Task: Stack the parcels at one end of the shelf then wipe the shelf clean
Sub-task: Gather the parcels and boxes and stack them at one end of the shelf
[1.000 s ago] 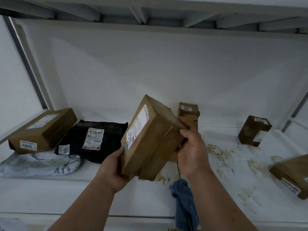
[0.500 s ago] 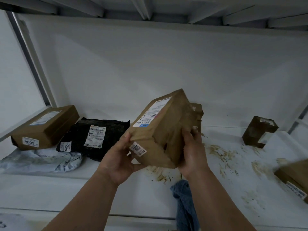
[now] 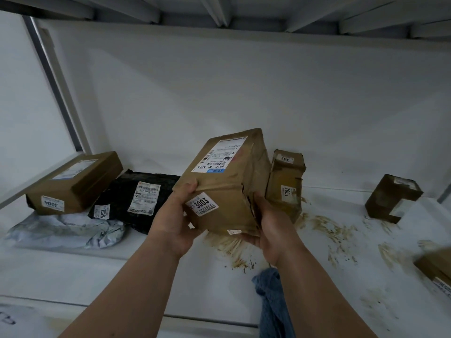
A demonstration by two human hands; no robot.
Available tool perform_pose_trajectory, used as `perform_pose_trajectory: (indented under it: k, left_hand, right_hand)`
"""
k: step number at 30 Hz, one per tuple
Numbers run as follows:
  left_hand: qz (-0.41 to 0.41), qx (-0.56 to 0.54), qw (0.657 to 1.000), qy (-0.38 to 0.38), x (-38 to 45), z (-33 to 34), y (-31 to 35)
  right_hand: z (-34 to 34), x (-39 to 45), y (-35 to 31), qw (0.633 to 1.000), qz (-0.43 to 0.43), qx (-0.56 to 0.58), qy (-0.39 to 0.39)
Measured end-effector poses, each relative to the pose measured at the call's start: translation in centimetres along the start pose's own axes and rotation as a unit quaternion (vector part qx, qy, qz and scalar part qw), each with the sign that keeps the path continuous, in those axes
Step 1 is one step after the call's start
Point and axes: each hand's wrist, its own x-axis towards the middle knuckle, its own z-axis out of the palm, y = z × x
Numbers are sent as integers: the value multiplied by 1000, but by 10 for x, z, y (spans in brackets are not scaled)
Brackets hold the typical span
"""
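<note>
**Carrying parcel 3003 to the stack**

We hold the brown box marked 3003 (image 3: 224, 184) off the shelf (image 3: 73, 272) between both hands: our left hand (image 3: 174, 222) grips its near-left corner with the thumb on top, and our right hand (image 3: 271, 230) cups the near-right lower edge, fingers curled under it.

To finish this step well, we judge we should keep both grips firm, swing the box to the left of our left hand, and set it flat on the black mailer (image 3: 136, 196) or against the 3004 box (image 3: 73, 182), label up, clear of the brown smears (image 3: 324, 225) beyond our right hand.

The box's long axis runs away from us and slightly rightward, the far end raised; the shipping label faces up, the 3003 sticker faces us.

The blue cloth (image 3: 273, 303) hangs below our right wrist, not yet in use.
</note>
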Motion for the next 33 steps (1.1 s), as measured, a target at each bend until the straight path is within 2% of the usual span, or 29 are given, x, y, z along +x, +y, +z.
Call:
perform_pose_trajectory:
  k: [5, 9, 14, 17, 20, 23, 27, 30, 33]
  left_hand:
    - [72, 27, 997, 28, -3, 7, -5]
    - [129, 67, 989, 38, -3, 11, -6]
    - [146, 103, 982, 53, -3, 16, -6]
    - [151, 124, 979, 61, -6, 20, -4]
    - [157, 136, 976, 73, -9, 24, -3]
    - [120, 55, 989, 61, -9, 23, 0]
    - [-5, -84, 996, -24, -14, 20, 0]
    - [-51, -39, 997, -45, -17, 16, -4]
    - [-59, 69, 995, 49, -12, 7, -9]
  right_hand:
    - [-1, 8, 1, 998, -48, 40, -27]
    - [-3, 8, 3, 999, 3, -23, -32]
    - [-4, 9, 0, 994, 37, -15, -102]
    - [-2, 9, -2, 994, 27, -43, -100]
    - [-4, 11, -2, 996, 16, -6, -84]
    - [-6, 10, -5, 994, 8, 54, -99]
    - [-7, 6, -7, 988, -24, 80, -127]
    - [-6, 5, -6, 986, -42, 106, -122]
    - [-4, 4, -4, 983, -61, 134, -107]
